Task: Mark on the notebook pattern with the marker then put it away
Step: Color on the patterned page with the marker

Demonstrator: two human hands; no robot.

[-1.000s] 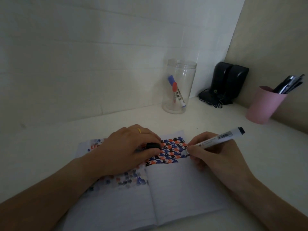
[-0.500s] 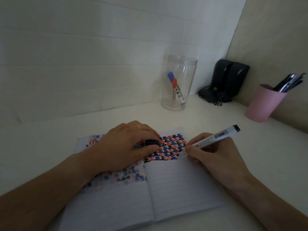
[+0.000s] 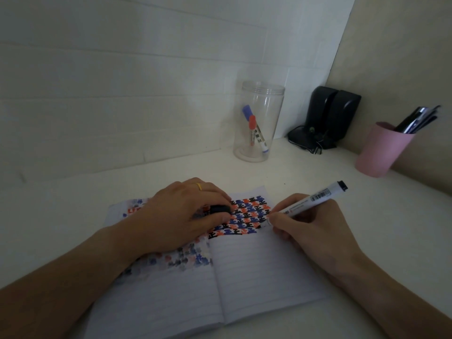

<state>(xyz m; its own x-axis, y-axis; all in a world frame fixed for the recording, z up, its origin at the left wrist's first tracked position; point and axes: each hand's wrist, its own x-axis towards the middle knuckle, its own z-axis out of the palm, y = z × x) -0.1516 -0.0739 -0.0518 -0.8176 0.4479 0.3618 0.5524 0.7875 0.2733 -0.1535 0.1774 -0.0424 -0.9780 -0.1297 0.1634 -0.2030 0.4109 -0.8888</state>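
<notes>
Presently, findings as observed:
Notebook: lying open on the white desk; lined pages, a pattern of black, blue and orange shapes across the top of the right page.
Marker: in the right hand, tilted, tip at the right edge of the pattern; black end pointing up and away.
Right hand: fingers pressed together, pinching the marker barrel near its tip.
Left hand: resting on the left page, fingers curled around a black cap; gold ring on one finger.
Clear jar: at the wall behind the notebook, upright, holding two markers, blue-capped and red-capped.
Pink cup: far right, holding pens.
Black speakers: in the corner.
</notes>
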